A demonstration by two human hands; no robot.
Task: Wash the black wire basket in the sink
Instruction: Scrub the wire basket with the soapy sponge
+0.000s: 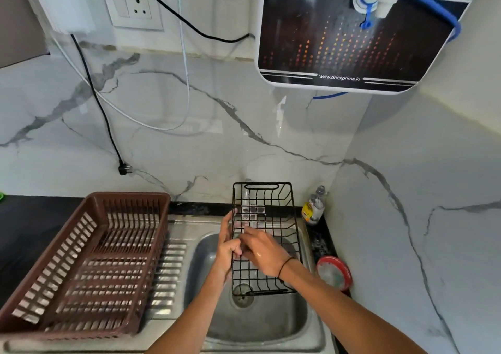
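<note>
The black wire basket (273, 210) is held up over the steel sink (271, 324), tilted with its open side toward me. My left hand (226, 250) grips its left rim, fingers curled round the wires. Inside the basket my right hand (261, 253) lies wet against the wire floor, fingers reaching toward the left hand; what lies under those fingers is hidden. A tap stands behind the basket, mostly screened by the wires.
A brown plastic dish rack (89, 261) sits on the steel drainboard to the left. A dish soap bottle (314, 206) and a red-rimmed round container (334, 272) stand on the dark counter at the right. A water purifier (349, 36) hangs on the marble wall above.
</note>
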